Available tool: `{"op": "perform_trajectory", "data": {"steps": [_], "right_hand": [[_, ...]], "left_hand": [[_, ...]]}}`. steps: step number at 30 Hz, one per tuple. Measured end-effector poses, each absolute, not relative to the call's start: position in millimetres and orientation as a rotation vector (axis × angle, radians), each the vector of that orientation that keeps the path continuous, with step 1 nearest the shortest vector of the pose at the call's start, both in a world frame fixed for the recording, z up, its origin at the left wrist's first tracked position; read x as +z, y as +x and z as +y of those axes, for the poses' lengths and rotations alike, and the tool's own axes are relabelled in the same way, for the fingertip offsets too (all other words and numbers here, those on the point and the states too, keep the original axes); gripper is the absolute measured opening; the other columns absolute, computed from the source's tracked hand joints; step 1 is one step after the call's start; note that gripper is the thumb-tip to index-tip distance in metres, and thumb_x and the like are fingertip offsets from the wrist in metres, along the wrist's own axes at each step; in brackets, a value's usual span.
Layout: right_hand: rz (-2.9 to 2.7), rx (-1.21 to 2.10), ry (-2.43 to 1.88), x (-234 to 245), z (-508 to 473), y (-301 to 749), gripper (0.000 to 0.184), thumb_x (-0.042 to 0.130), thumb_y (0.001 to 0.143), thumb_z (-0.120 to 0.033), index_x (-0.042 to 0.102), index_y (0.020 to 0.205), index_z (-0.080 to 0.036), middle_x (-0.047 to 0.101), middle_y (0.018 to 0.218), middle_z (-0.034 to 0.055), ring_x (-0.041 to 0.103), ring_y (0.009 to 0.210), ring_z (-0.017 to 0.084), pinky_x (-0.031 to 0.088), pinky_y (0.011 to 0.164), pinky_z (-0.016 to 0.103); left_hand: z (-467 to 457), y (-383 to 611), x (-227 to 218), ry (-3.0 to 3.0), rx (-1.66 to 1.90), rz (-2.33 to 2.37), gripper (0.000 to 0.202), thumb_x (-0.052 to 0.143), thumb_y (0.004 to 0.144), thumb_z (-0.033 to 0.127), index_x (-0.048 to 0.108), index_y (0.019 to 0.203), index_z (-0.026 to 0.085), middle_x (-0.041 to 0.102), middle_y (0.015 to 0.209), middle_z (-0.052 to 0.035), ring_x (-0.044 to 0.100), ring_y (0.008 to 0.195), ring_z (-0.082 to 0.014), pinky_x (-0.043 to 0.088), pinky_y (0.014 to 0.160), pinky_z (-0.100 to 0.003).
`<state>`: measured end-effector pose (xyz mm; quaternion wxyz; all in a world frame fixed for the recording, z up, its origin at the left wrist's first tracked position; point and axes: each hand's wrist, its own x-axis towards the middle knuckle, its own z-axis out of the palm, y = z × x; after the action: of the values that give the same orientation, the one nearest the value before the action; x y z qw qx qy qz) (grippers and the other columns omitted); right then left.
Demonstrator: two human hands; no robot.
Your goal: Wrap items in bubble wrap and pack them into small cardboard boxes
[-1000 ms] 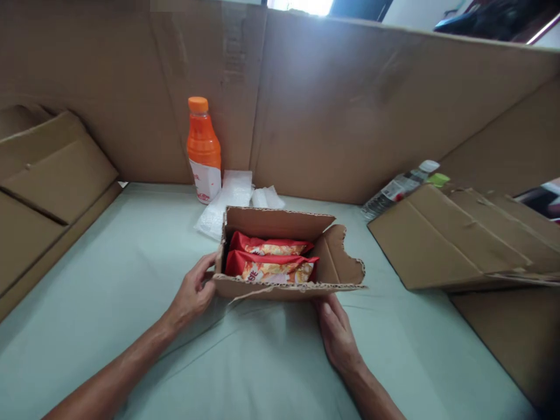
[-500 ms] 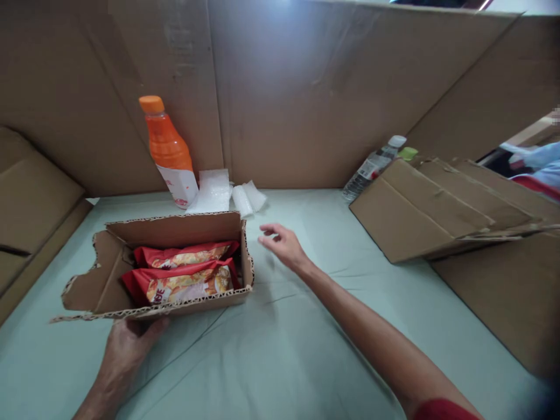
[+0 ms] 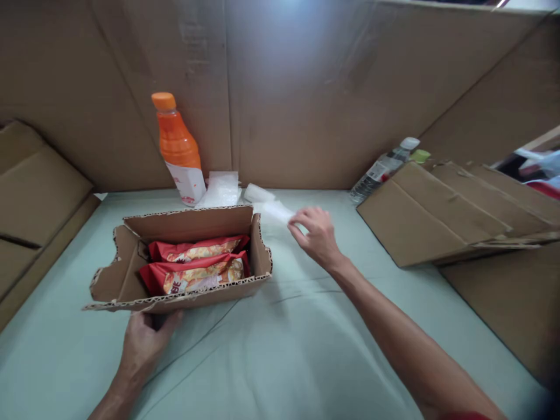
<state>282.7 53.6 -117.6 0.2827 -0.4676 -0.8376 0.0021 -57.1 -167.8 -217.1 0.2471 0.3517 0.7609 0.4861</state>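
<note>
An open cardboard box (image 3: pixel 192 303) with torn edges stands on the left, holding two red snack packets (image 3: pixel 205 275). My left hand (image 3: pixel 146 344) is closed against the lower front of this box, its fingertips hidden by the cardboard. To the right of the box, my right hand (image 3: pixel 315 233) pinches the end of a white bubble wrap piece (image 3: pixel 276 211), which is smeared by motion. Behind the box lie a rolled bubble wrap piece (image 3: pixel 258 193) and a flat bubble wrap sheet (image 3: pixel 222 188).
An orange drink bottle (image 3: pixel 178 149) stands against the rear cardboard wall (image 3: pixel 315 105). At the right, a clear water bottle (image 3: pixel 380 172) and a green-capped bottle (image 3: pixel 420 156) sit behind folded cardboard (image 3: pixel 437 219). More cardboard (image 3: pixel 39 192) is at the left, on a pale green cloth (image 3: pixel 280 361).
My right hand has closed on a bubble wrap piece and drawn it to the right, away from the roll. My left hand stays at the box. The view has shifted slightly.
</note>
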Motion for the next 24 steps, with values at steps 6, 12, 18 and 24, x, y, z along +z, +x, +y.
{"op": "perform_trajectory", "data": {"steps": [6, 12, 18, 24], "right_hand": [[-2.335, 0.451, -0.963, -95, -36, 327, 0.018, 0.065, 0.094, -0.038, 0.071, 0.096, -0.022, 0.074, 0.094, 0.0054, 0.068, 0.084, 0.018, 0.049, 0.079, 0.035], [-2.387, 0.679, -0.84, -109, -47, 264, 0.059, 0.072, 0.085, -0.042, 0.056, 0.135, -0.016, 0.064, 0.135, 0.0175, 0.059, 0.124, 0.031, 0.049, 0.103, 0.049], [-2.312, 0.854, -0.808, -118, -15, 235, 0.063, 0.069, 0.084, -0.037, 0.052, 0.14, -0.015, 0.058, 0.143, 0.0174, 0.056, 0.129, 0.032, 0.049, 0.103, 0.05], [-2.262, 0.837, -0.981, -120, -8, 274, 0.041, 0.059, 0.093, -0.031, 0.061, 0.133, -0.023, 0.061, 0.142, 0.01, 0.055, 0.133, 0.026, 0.052, 0.1, 0.044]], "left_hand": [[-164, -49, -199, 0.893, 1.394, 2.01, 0.063, 0.083, 0.054, 0.046, 0.054, 0.104, 0.02, 0.07, 0.098, -0.0081, 0.067, 0.104, -0.0313, 0.055, 0.096, -0.047], [-162, -50, -188, 0.915, 1.433, 1.905, 0.071, 0.086, 0.051, 0.045, 0.054, 0.108, 0.018, 0.068, 0.1, -0.0085, 0.066, 0.104, -0.0311, 0.055, 0.096, -0.046], [-122, -61, -182, 0.988, 1.473, 1.985, 0.069, 0.087, 0.054, 0.038, 0.054, 0.112, 0.019, 0.068, 0.112, -0.0105, 0.065, 0.11, -0.0305, 0.053, 0.101, -0.048], [-115, -63, -182, 1.097, 1.481, 1.863, 0.072, 0.081, 0.068, 0.036, 0.049, 0.131, 0.022, 0.061, 0.133, -0.0121, 0.058, 0.128, -0.0299, 0.043, 0.114, -0.05]]}}
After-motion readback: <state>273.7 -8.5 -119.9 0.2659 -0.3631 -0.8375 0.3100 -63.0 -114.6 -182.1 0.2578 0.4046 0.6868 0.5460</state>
